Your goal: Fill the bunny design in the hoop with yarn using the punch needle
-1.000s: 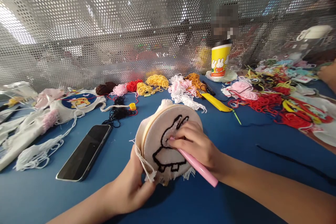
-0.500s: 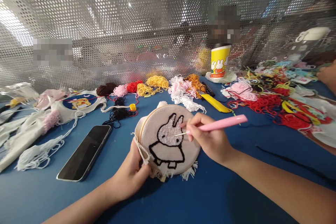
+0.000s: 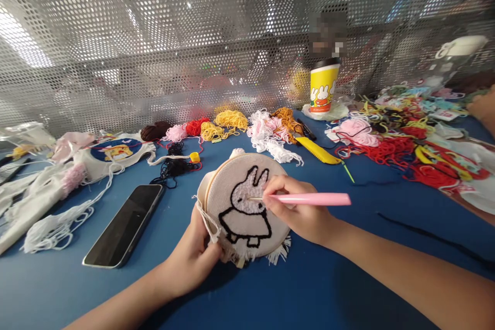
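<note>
My left hand [image 3: 197, 255] is closed on the lower left edge of a round embroidery hoop [image 3: 215, 181], its fingers partly hidden behind the fabric. Stretched in the hoop is pale cloth [image 3: 278, 227] bearing a rabbit outlined in black yarn, its head filled with pale loops. My right hand [image 3: 297, 211] pinches a pink punch needle [image 3: 320, 199], held nearly level. The metal tip lies against the rabbit's face, between the eyes; whether it pierces the cloth I cannot tell. White fringe hangs from the hoop's lower edge.
A phone [image 3: 124, 227] lies left of the hoop. Behind are yarn bundles, including yellow yarn [image 3: 231, 120], and a yellow utility knife [image 3: 317, 151]. A lidded paper cup [image 3: 324, 87] stands before the perforated metal panel [image 3: 232, 20]. Another person's hand [image 3: 483, 111] shows at the right edge.
My right hand has shifted slightly left and tipped the punch needle's handle down to nearly level. The tip has moved left across the rabbit's face. My left hand and the hoop stay nearly still.
</note>
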### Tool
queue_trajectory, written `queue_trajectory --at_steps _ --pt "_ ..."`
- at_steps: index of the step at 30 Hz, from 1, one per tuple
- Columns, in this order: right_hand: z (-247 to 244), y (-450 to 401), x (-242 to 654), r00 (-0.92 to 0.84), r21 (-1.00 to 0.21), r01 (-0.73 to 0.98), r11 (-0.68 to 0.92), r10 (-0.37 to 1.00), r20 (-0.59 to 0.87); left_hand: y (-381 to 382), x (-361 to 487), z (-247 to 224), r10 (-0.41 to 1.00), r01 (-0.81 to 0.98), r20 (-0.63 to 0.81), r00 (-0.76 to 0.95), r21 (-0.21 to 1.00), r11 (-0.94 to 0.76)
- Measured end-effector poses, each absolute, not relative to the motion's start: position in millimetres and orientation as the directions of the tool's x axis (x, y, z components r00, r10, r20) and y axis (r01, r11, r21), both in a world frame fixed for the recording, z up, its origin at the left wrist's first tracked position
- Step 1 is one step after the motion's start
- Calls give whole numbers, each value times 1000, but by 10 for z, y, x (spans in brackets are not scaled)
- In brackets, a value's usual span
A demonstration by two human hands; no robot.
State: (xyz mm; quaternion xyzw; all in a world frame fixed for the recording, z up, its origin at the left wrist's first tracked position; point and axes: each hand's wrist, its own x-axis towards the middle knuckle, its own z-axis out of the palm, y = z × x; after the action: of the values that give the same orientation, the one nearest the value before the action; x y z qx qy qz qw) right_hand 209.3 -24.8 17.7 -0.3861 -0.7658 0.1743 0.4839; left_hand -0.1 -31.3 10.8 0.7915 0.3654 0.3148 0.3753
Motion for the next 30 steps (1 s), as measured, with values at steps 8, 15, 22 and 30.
queue_trajectory --at_steps 8,15,22,30 --pt "151 -181 2129 -536 -248 384 890 433 725 -310 12 110 786 342 259 562 792 -505" --pt "194 -312 2046 -279 -479 477 737 644 712 -346 -5 129 718 373 311 622 689 -621" --pt "240 -375 2025 -569 -172 514 840 484 665 -436 -12 176 624 329 368 689 608 -723" --pt "234 -368 2036 -239 -619 426 660 742 626 -375 5 145 709 349 337 620 690 -634"
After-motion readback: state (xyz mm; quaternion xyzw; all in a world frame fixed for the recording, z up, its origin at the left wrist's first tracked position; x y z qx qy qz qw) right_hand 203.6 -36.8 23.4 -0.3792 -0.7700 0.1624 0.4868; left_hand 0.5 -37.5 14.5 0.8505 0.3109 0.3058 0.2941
